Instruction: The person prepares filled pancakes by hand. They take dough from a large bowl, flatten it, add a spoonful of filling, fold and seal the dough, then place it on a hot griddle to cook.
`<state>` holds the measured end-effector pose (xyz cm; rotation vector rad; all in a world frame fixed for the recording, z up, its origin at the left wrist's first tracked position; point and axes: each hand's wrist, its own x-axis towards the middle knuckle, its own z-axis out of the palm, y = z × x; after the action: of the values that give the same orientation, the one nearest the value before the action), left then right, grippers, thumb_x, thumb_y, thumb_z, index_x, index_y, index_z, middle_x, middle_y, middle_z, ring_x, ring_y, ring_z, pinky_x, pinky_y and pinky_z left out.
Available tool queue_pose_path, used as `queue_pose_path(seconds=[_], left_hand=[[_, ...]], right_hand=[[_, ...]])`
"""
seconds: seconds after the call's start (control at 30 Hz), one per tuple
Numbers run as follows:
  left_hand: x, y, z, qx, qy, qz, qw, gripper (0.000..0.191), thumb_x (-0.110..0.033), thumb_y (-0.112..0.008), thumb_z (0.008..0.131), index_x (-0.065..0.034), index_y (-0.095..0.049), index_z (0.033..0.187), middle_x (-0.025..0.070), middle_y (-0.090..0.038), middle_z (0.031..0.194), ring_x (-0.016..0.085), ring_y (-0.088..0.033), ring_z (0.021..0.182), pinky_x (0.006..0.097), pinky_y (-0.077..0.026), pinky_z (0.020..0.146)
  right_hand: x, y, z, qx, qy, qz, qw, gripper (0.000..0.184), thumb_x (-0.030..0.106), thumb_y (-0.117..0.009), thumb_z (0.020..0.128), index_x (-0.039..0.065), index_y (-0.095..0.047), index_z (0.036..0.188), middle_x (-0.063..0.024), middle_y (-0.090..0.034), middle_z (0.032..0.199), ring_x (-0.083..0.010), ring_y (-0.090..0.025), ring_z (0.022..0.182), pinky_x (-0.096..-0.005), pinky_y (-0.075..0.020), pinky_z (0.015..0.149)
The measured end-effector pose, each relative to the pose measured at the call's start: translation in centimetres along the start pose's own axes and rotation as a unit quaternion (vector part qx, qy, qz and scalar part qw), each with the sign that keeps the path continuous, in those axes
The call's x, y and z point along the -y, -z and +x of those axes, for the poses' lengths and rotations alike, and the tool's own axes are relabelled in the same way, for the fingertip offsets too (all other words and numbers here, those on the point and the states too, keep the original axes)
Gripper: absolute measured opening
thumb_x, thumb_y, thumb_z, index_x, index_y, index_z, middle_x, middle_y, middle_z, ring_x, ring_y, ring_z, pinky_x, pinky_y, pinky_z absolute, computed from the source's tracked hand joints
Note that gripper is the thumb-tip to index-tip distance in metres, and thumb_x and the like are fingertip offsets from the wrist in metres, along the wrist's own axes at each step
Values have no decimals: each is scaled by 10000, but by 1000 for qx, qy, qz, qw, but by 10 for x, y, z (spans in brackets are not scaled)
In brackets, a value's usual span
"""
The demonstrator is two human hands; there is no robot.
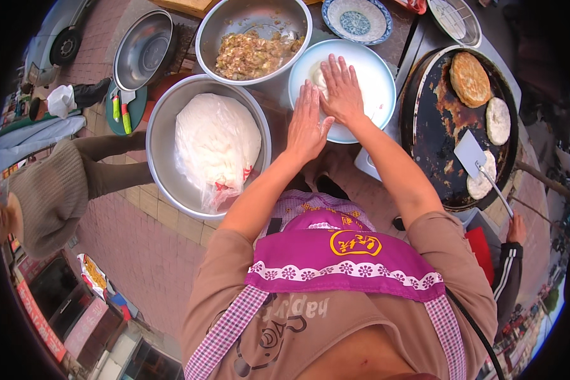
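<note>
My right hand (343,90) lies flat, palm down, over a pale piece of dough (319,80) on a white plate with a light blue rim (388,114). Most of the dough is hidden under the fingers. Beside it my left hand (308,124) is at the plate's left edge, fingers straight, thumb apart, nothing gripped. To the left stands a large metal bowl (159,156) with a big mass of dough (218,128) partly wrapped in a clear plastic bag. Behind it another metal bowl (302,21) holds a chopped filling (251,54) with a spoon partly visible.
At right, a co-worker's hand (517,229) holds a metal spatula (471,153) over a round griddle (432,142) with a browned flatbread (470,79) and paler ones. A patterned dish (356,21) stands behind the plate. Green-handled knives (126,114) and a metal basin (143,50) are at left.
</note>
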<state>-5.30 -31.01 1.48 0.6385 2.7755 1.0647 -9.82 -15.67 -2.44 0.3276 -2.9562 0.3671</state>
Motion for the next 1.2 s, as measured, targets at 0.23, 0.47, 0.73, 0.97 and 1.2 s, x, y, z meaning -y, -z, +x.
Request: queue_pose_path(seconds=[0.23,0.47,0.73,0.97,1.2], left_hand=[[14,-34,62,90,-119,61,987,859,-516,-512,936,25,-205,1528,210,-136,1617,341,-107,1509,444,-109,1221],[14,0,41,81,-136,26,987,820,-508,-429,978,16,-149,1542,214,-101,1623,369,-59,1510,504,-79,1211],[11,-10,71,55,-130,-9,990,794,-385,-564,929,22,-219,1518,201,-191,1604,366,-156,1492,477,-147,1209],[23,-31,94,105,-168,53,979,702,-305,-535,961,2,-238,1518,198,-211,1596,346,-176,1490,451,-163,1208],[11,2,38,-78,41,-246,965,423,-296,-410,1040,35,-537,1270,244,-586,1250,404,-563,1153,438,-430,985]], right_hand=[[-48,11,-28,13,-11,26,1000,699,375,-439,976,4,-228,1530,-191,-178,1612,-326,-132,1508,-467,-117,1220],[-22,21,-8,28,-23,-1,999,716,306,-516,929,3,-254,1523,-209,-201,1602,-336,-176,1497,-460,-121,1222],[-23,31,-8,25,44,25,998,710,312,-519,905,-41,-311,1485,-209,-262,1576,-343,-199,1485,-453,-165,1213],[-50,34,-14,93,-36,24,995,728,326,-536,902,-35,-302,1490,-219,-237,1584,-326,-184,1492,-434,-140,1222],[-31,76,-38,194,82,51,976,497,244,-644,827,-12,-536,1239,-228,-512,1283,-358,-481,1232,-462,-373,1059]])
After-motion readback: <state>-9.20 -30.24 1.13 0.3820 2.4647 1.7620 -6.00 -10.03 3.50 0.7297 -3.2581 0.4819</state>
